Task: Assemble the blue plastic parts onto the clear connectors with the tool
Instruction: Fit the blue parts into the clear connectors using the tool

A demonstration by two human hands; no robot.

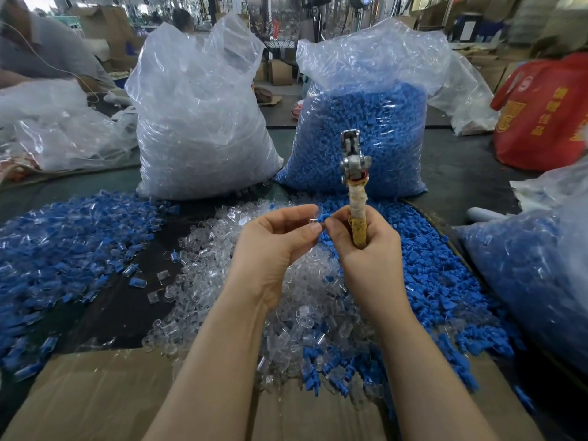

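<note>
- Both hands are meeting above the piles: left hand [280, 237] pinching a small clear plastic connector [313, 217].
- Right hand [359, 237] is gripping the tape-wrapped metal tool [355, 186] upright, fingertips pinching a small blue plastic part [324, 217] touching the connector.

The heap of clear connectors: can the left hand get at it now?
Probably not at once: the left hand is pinching a clear connector. The heap of clear connectors lies uncovered just below.
</note>
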